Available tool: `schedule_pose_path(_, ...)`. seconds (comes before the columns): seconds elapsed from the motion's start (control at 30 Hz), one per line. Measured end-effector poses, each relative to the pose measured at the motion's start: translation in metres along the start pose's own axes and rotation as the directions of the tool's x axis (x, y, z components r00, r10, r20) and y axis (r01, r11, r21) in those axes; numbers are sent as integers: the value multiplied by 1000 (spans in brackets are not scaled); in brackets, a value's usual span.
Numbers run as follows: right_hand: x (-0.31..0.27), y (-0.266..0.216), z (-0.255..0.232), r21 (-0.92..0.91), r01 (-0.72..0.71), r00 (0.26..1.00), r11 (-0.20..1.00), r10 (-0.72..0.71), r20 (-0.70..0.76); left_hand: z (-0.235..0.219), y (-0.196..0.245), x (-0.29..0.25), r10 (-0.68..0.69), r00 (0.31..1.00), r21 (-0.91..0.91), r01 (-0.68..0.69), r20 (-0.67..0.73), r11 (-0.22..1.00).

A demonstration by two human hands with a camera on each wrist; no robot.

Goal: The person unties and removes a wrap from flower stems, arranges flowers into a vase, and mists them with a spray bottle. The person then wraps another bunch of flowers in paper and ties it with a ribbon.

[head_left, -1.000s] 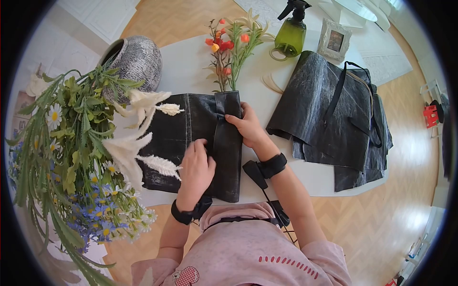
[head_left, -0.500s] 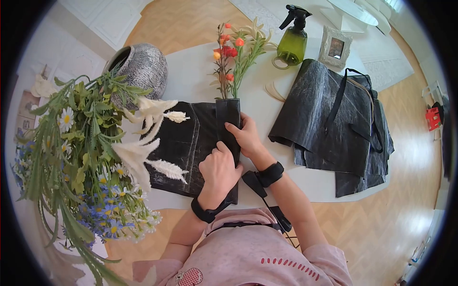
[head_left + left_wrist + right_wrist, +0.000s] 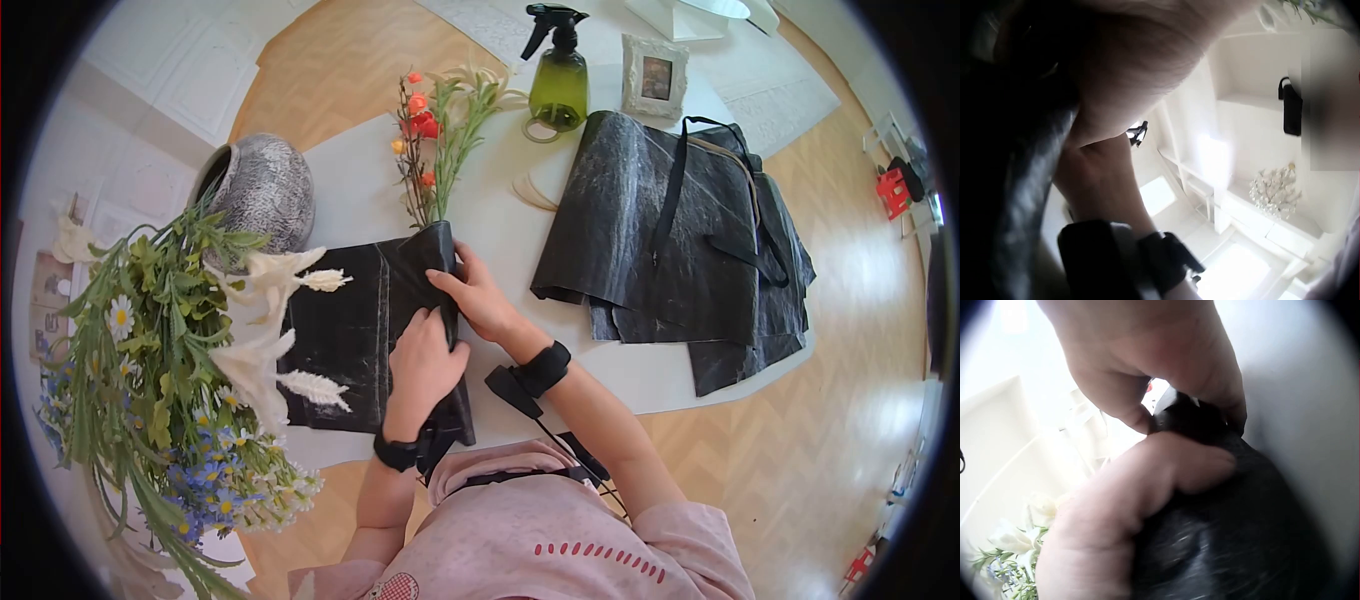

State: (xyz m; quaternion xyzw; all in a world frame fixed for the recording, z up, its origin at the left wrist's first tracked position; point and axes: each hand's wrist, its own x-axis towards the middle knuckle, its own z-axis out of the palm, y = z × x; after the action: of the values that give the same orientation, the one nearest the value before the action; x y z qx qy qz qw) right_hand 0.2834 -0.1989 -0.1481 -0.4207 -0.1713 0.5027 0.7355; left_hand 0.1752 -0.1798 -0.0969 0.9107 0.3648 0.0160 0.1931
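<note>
Pinching black material (image 3: 355, 335), left hand (image 3: 425, 362) and right hand (image 3: 483, 297) clamp its folded edge (image 3: 428, 252). It seems supple, light, perhaps slippery: best held there.

Black material (image 3: 345, 335) hides the ends of the flower stems (image 3: 441, 195), and the framed picture (image 3: 657, 78) is indistinct.

Bright light glares off the wooden floor (image 3: 850, 330). The head view bends fisheye-like; both wrist views look soft.

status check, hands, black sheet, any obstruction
Left hand, right hand gripping fold of black leathery sheet. Sheet on white table. White fuzzy-petalled flowers overlap sheet's left side in head view.
</note>
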Motion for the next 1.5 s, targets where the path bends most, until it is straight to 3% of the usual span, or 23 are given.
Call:
schedule_pose_path(0.03,-3,-5,0,1,4,1000,1000,-4,-6,-1,-5,1,83,997,-122,-82,-2,989)
schedule_pose_path(0.07,-5,-9,2,-52,-28,999,998,27,-30,-4,-9,2,67,995,-270,-46,71,962)
schedule_pose_path(0.1,-6,-12,4,-104,-63,997,993,58,-49,-4,-10,2,62,996,-265,-41,69,963)
schedule_pose_path(0.17,-5,-12,2,-96,-94,995,991,92,-31,-5,-14,1,87,986,-713,42,144,700)
schedule_pose_path(0.2,-5,-13,2,-91,-124,992,988,123,-21,-8,-13,2,174,978,-787,-15,118,616)
schedule_pose_path(0.23,-5,-14,2,-85,-128,992,988,128,-1,-8,-13,2,157,981,-780,-12,111,625)
schedule_pose_path(0.3,-7,-17,1,43,-108,994,993,107,27,-9,-12,4,80,981,-943,148,180,299)
schedule_pose_path(0.33,-5,-12,-2,83,-98,994,992,94,58,-13,-12,4,84,965,-942,221,249,251)
schedule_pose_path(0.47,-4,-4,0,55,-78,997,995,77,24,1,-25,13,40,970,-951,227,241,211)
schedule_pose_path(0.53,-4,-3,2,16,-30,998,999,29,52,5,-23,17,-43,971,-964,240,236,115)
schedule_pose_path(0.67,-8,-5,5,45,5,999,999,-7,43,4,-4,17,-81,988,-975,146,134,166)
schedule_pose_path(0.73,-10,-10,7,100,11,999,995,-14,38,-1,1,14,-71,976,-979,206,204,16)
schedule_pose_path(0.77,-10,-9,6,100,10,999,995,-14,37,-5,2,15,-70,976,-978,207,206,15)
schedule_pose_path(0.83,-8,-6,4,144,-70,997,987,67,31,-14,-1,17,-34,984,-976,177,174,128)
schedule_pose_path(0.97,-6,-10,-4,90,-210,976,974,204,73,-14,-10,14,-19,989,-976,149,148,158)
schedule_pose_path(1.03,-7,-19,-5,20,-352,916,936,340,214,-4,-19,13,16,992,-972,116,122,205)
schedule_pose_path(1.13,-6,-11,-8,-8,-342,916,940,335,223,1,-22,5,60,997,-878,12,47,479)
schedule_pose_path(1.17,-6,-9,-9,-53,-333,912,941,336,234,3,-21,2,140,989,-838,-42,41,543)
schedule_pose_path(1.23,-11,-26,-5,-110,-375,894,920,390,220,1,-14,-1,284,950,-728,-105,128,678)
schedule_pose_path(1.3,-13,-26,-4,-137,-286,949,948,300,96,-5,-15,1,270,946,-676,-81,180,733)
schedule_pose_path(1.37,-11,-23,-6,-105,-279,957,955,286,56,-23,-19,11,177,858,-442,64,483,895)
schedule_pose_path(1.4,-10,-22,-8,-105,-288,953,952,296,68,-22,-24,12,295,905,-556,-81,306,827)
schedule_pose_path(1.5,-5,-14,-12,-67,-256,960,964,262,96,-34,-34,13,250,927,-601,-35,278,798)
